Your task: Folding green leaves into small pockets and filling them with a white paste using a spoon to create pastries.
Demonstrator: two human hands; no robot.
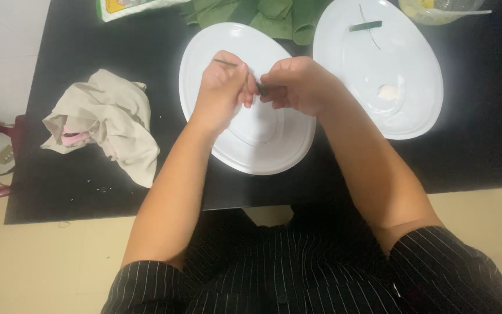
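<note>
While both hands hover over white plate [245, 145] nr table's far edge, left hand [221, 90] & right hand [297, 86] fingers pinch green leaf strip [261, 89] btwn them.

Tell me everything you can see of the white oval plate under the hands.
The white oval plate looks like glossy ceramic or melamine, with a raised rim and a faint inner ring. It lies flat on the black table, close beside a second white oval plate. It looks bare. The left hand and right hand hide its middle, pinching a thin green strip.
</note>
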